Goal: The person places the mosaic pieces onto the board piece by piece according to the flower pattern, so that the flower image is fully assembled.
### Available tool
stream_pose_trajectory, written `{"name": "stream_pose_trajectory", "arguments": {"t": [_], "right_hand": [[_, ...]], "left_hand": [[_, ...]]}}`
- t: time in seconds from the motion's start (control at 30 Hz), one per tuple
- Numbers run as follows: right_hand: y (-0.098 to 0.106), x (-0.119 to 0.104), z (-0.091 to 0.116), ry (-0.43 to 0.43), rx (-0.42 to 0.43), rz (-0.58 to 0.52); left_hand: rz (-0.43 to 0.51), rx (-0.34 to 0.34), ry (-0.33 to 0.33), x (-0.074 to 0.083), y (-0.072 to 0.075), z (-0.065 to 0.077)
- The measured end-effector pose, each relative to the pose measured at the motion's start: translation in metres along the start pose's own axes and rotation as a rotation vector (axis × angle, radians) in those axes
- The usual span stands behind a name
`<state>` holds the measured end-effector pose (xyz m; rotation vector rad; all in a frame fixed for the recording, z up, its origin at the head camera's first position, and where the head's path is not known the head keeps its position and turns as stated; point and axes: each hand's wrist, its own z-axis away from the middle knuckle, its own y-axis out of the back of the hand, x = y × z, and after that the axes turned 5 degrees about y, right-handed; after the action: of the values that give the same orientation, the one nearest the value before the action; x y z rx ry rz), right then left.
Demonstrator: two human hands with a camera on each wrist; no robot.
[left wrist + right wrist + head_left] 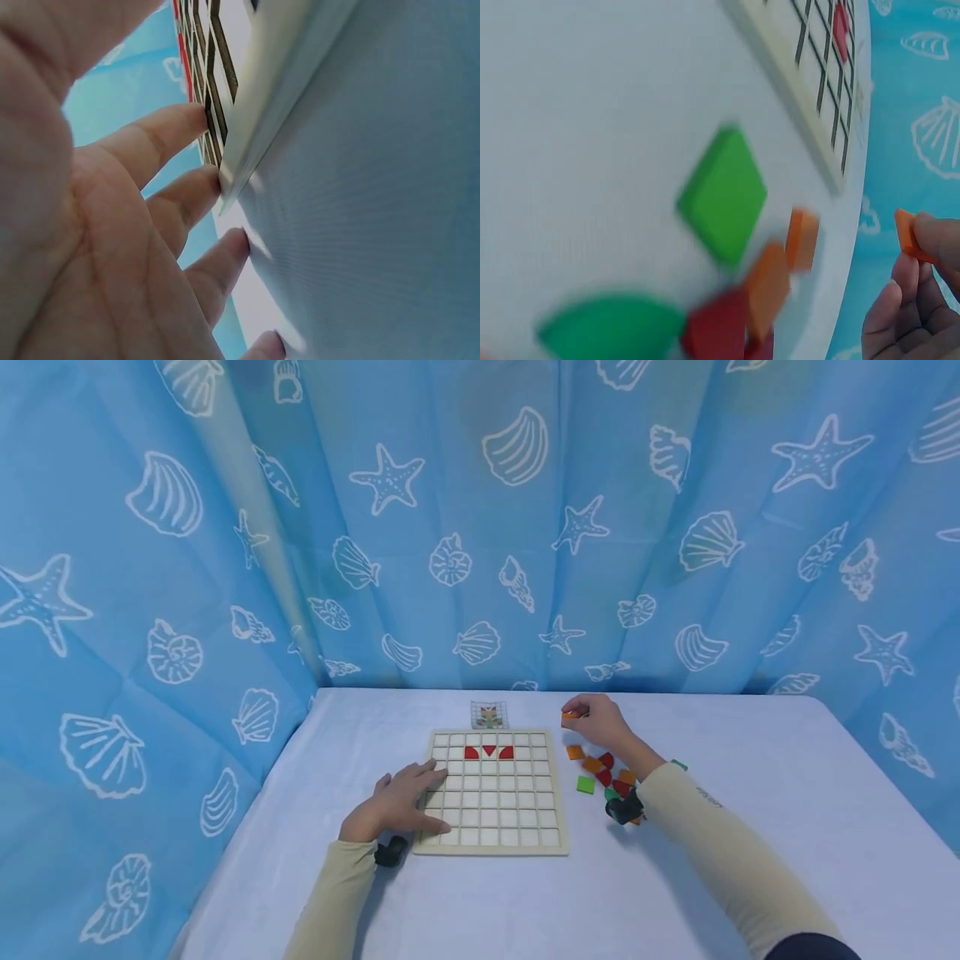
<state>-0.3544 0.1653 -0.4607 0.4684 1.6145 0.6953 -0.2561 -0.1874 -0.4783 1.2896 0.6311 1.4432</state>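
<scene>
A square board with a grid of white cells lies flat on the table. Three red pieces sit in one of its upper rows: a triangle between two rounded ones. My left hand rests on the board's left edge, fingers spread; in the left wrist view some fingertips touch the frame and others reach the cloth. Beyond the board's upper right corner, my right hand pinches an orange tile between thumb and fingers, raised off the table in the right wrist view.
Loose pieces lie right of the board: a green square, orange tiles, red pieces and a dark green rounded one. A small pattern card lies behind the board. A blue shell-print curtain hangs behind the table.
</scene>
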Motion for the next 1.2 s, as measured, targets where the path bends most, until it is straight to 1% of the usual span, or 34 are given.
{"name": "stream_pose_trajectory", "arguments": {"t": [0.17, 0.3, 0.37, 0.47, 0.63, 0.77, 0.9, 1.07, 1.2], "right_hand": [[-0.022, -0.012, 0.000, -0.008, -0.023, -0.049], [-0.039, -0.016, 0.002, -0.021, -0.030, -0.083], [-0.046, -0.019, 0.001, -0.023, -0.031, -0.097], [-0.056, -0.029, 0.001, -0.005, -0.041, -0.114], [-0.070, -0.053, 0.000, 0.074, -0.081, -0.127], [-0.079, -0.061, 0.003, 0.102, -0.127, -0.117], [-0.087, -0.066, 0.005, 0.115, -0.150, -0.101], [-0.099, -0.074, 0.004, 0.140, -0.167, -0.100], [-0.108, -0.081, 0.004, 0.192, -0.185, -0.037]], "left_hand": [[0.000, 0.009, -0.009, -0.004, 0.001, 0.002], [0.028, -0.007, -0.014, -0.003, -0.003, 0.003], [0.032, -0.005, -0.021, -0.003, -0.005, 0.003], [0.016, 0.003, -0.025, -0.004, -0.004, 0.003], [0.000, 0.014, -0.015, -0.003, 0.001, 0.001], [0.005, 0.007, 0.006, -0.001, -0.001, -0.002], [0.004, -0.002, 0.020, 0.001, -0.003, -0.003], [-0.008, 0.006, 0.017, 0.000, -0.003, -0.004], [-0.015, 0.011, 0.004, -0.001, -0.003, -0.004]]}}
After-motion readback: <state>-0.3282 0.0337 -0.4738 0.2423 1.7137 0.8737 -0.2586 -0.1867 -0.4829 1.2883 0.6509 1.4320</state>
